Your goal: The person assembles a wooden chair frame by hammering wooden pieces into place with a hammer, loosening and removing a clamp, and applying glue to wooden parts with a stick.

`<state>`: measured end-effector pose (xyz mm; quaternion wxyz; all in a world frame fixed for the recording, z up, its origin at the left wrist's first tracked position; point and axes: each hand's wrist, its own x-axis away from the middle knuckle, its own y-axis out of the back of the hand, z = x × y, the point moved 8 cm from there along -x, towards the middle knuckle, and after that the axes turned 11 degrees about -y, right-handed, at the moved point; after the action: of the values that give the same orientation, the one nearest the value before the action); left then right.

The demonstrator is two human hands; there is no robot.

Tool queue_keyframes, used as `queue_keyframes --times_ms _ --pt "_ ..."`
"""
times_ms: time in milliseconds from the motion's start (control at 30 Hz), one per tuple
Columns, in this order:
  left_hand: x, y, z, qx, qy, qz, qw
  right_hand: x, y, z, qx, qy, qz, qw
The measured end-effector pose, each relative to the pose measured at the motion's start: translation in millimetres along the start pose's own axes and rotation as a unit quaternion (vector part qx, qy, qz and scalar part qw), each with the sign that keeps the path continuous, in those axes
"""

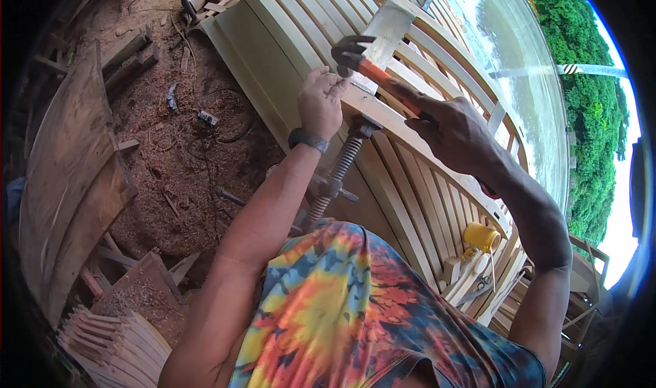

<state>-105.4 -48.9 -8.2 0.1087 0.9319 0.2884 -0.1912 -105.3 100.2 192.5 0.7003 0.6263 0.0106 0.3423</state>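
Observation:
My right hand grips a claw hammer by its orange and dark handle. The hammer's dark head is close to the fingertips of my left hand, over the edge of a slatted wooden frame. The left fingers are pinched together at the wood; whatever they hold is too small to make out. A flat board lies across the slats just beyond the hammer head. Below my left hand, a threaded metal clamp presses against the frame's near rail.
A yellow container sits on the slats at right, near scissors and loose wood strips. Sawdust and scraps cover the ground at left, beside a large curved wooden sheet. Cut curved pieces are stacked lower left.

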Motion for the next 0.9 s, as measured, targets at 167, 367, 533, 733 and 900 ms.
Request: queue_keyframes --times_ms 167,367,533,733,900 --pt "1.3 0.6 0.7 0.017 -0.004 -0.012 1.000 9.0 11.1 14.1 -0.055 0.059 -0.086 0.993" --pt "0.7 1.8 -1.4 -0.020 -0.024 -0.009 0.999 2.0 1.3 7.4 0.010 0.016 -0.020 1.000" --pt "-0.3 3.1 -3.4 -0.026 -0.034 -0.017 0.999 9.2 12.8 14.0 -0.066 0.066 -0.102 0.990" --pt "-1.0 1.7 1.6 -0.027 -0.002 0.002 1.000 -5.2 6.2 14.1 0.005 0.031 -0.019 0.999" --pt "-0.3 -3.7 10.5 -0.014 0.033 0.030 0.999 3.1 23.2 20.0 -0.010 0.050 -0.095 0.994"
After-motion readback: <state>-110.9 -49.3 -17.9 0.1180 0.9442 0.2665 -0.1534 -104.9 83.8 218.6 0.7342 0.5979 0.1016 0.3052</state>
